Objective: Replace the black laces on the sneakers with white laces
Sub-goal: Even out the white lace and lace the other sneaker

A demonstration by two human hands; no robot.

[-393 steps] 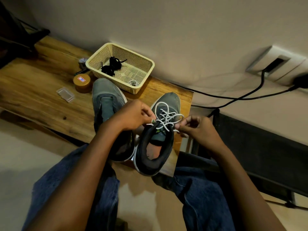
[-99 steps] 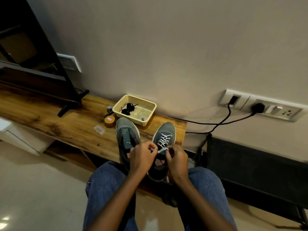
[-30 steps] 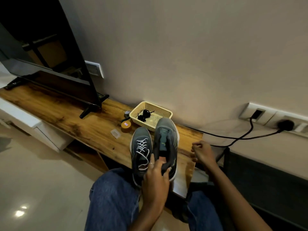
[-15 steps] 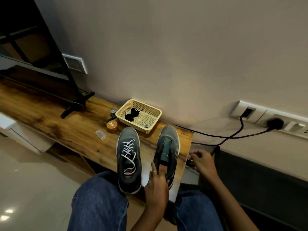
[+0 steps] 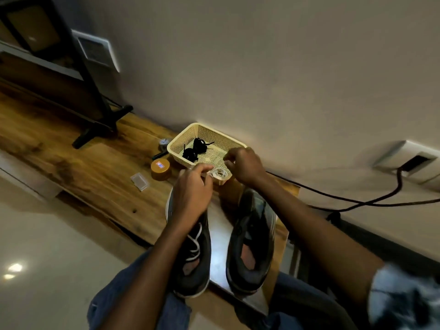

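Note:
Two grey sneakers stand side by side on the wooden table's front edge. The left sneaker (image 5: 192, 253) carries white laces, partly hidden under my left forearm. The right sneaker (image 5: 252, 239) has no lace, and its tongue lies bare. Both hands are at the near corner of the cream basket (image 5: 183, 136). My left hand (image 5: 192, 189) and my right hand (image 5: 242, 165) each pinch a strand of a coiled white lace (image 5: 220, 173) that sits in that corner. Black laces (image 5: 194, 150) lie bunched on the basket floor.
A round gold tin (image 5: 160, 169) and a small clear plastic case (image 5: 140, 182) lie left of the basket. A black TV stand foot (image 5: 100, 126) rests on the table (image 5: 83, 167) further left. A black cable (image 5: 357, 201) runs along the wall to a socket at right.
Both hands left the unlaced sneaker and table edge and reached forward to the basket, where they now pinch the coiled white lace. The camera has tilted down and closer.

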